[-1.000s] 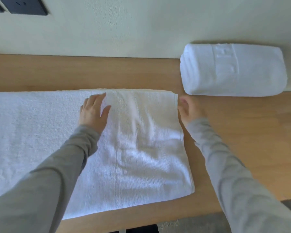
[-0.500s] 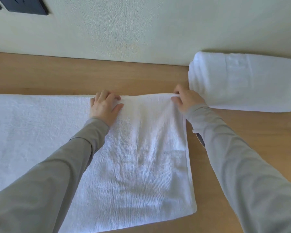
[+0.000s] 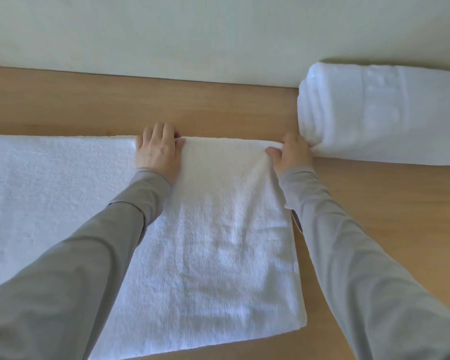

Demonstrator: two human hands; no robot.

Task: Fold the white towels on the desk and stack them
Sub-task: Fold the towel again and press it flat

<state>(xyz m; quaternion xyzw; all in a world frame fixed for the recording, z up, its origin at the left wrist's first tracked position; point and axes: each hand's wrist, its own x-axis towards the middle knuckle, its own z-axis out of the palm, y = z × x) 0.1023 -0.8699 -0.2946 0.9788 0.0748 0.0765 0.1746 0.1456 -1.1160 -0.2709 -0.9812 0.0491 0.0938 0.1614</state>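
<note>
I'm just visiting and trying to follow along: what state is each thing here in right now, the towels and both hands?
flat towel, spread out on the desk, not yet folded up.
folded towel, a thick folded bundle lying at the desk's back right.
left hand, grips the flat towel's far edge.
right hand, pinches the flat towel's far right corner.

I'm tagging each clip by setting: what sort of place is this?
Likely a hotel or guest room, though that is a guess: a wooden desk against a plain wall, a folded towel at the back, and a flat towel that the left hand and right hand hold by its far edge.
</note>
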